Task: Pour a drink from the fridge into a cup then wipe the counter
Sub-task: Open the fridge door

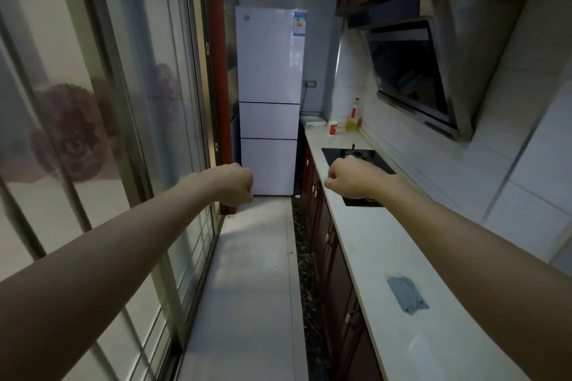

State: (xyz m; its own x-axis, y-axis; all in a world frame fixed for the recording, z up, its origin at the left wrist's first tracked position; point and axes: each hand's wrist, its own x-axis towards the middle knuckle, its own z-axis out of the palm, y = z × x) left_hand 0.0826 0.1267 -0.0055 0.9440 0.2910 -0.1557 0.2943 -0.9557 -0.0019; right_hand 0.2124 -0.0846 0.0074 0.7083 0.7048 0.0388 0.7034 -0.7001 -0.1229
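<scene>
Left hand (236, 184): fingers curled into a fist, nothing held, raised over the floor (247, 288).
Right hand (353, 178): also an empty fist, above the hob (356, 155).
Hob: black, set into the white surface (371, 241).
Cloth (407, 295): grey, flat on the surface, well apart from both hands.
Cup (333, 128): red and white, upright at the surface's far end, near an oil bottle (354, 119).
Fridge (269, 96): white, doors closed, at the aisle's end, beside the glass door (123, 102).
</scene>
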